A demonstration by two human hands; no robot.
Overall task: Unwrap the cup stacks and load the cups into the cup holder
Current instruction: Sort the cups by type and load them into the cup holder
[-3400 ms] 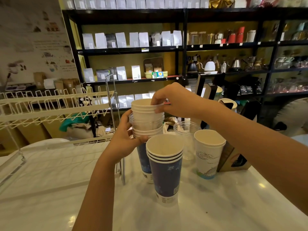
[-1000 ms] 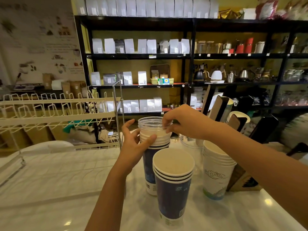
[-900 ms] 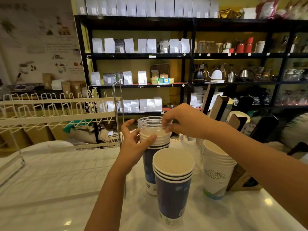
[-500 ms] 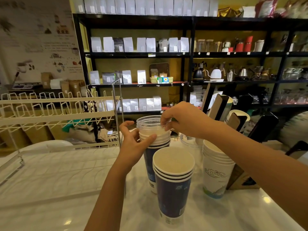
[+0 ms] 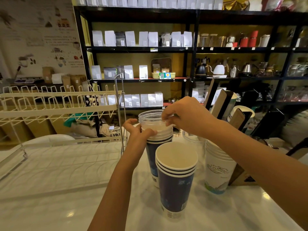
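A stack of clear plastic cups sits nested on top of a tall stack of dark blue paper cups on the white counter. My left hand wraps around the side of that stack just below the clear cups. My right hand pinches the clear cups' rim from the right. A second dark blue paper cup stack stands in front. A white paper cup stack with a blue-green print stands to the right. More clear cups stand behind it, partly hidden by my right arm.
A cream wire rack stands on the counter's left half, its upright post close to my left hand. Brown sleeves and cups in a holder stand at the back right. Black shelves with bags and kettles fill the background.
The white cups I held at first now sit on the right stack, and clear cups top the blue stack. In the last second my left fingers have closed tighter around the stack.
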